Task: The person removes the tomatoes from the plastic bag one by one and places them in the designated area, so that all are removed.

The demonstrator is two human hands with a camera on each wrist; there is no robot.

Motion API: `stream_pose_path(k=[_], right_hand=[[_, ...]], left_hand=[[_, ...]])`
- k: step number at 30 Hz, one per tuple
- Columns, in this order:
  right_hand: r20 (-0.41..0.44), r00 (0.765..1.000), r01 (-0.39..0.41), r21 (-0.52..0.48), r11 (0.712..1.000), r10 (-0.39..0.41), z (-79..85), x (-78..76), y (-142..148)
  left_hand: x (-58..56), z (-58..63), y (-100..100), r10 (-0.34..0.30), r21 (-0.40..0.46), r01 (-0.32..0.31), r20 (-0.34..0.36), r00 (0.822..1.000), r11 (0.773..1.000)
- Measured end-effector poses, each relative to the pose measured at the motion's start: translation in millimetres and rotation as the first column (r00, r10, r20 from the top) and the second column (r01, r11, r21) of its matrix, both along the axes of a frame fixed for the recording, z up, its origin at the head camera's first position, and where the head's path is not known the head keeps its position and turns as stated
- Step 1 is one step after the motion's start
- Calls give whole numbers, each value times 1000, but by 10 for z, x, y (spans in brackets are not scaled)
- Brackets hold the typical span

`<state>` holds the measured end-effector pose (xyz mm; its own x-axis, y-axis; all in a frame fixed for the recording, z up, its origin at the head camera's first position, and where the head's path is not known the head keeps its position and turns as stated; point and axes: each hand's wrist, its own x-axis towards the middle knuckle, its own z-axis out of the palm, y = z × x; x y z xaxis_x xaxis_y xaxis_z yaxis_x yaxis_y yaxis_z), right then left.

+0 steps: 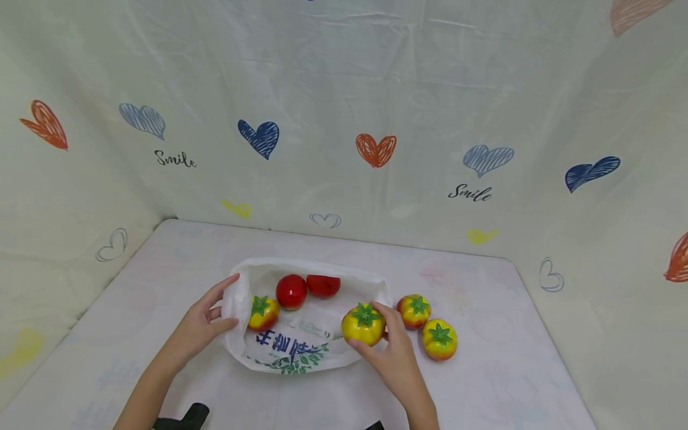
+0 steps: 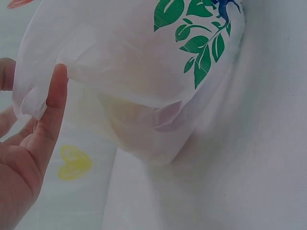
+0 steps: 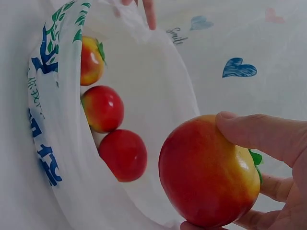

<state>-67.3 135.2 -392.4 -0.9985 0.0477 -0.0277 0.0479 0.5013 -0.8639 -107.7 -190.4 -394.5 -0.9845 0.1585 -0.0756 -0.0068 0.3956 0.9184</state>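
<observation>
A white plastic bag [image 1: 243,301] with green leaf and blue print lies open on the table. My left hand [image 1: 199,325] pinches its left edge; in the left wrist view a finger [image 2: 55,105] presses along the plastic. Inside are a yellow-red tomato with a green star-shaped top [image 1: 263,314] and two red ones [image 1: 291,292] [image 1: 323,286]. My right hand [image 1: 396,352] grips another yellow-red tomato [image 1: 361,328] over the bag's right side, thumb against its skin in the right wrist view. Whether it touches the bag cannot be told.
Two more yellow-red tomatoes [image 1: 414,311] [image 1: 439,340] rest on the white table [image 1: 500,370], right of the bag and beside my right hand. A pale curtain [image 1: 333,89] printed with hearts hangs behind the table. Dark objects [image 1: 194,416] poke in at the bottom edge.
</observation>
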Motion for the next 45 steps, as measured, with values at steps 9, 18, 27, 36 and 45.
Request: stream_pose_path(k=[9, 18, 27, 36, 45], right_hand=[[24, 997, 77, 2, 997, -77, -61, 44, 144], [0, 993, 117, -2, 993, -117, -107, 90, 249], [45, 984, 170, 2, 985, -170, -206, 119, 297], [51, 980, 193, 0, 981, -192, -271, 141, 356], [52, 976, 210, -6, 978, -209, -296, 159, 416]], left_hand=[[3, -2, 2, -3, -4, 3, -14, 1000, 1000], [-2, -7, 11, 5, 6, -5, -9, 1000, 1000], [0, -1, 14, -4, 6, 4, -5, 1000, 1000], [6, 6, 16, 1, -4, -1, -5, 1000, 1000], [-2, -6, 17, 7, -12, -7, -3, 1000, 1000]])
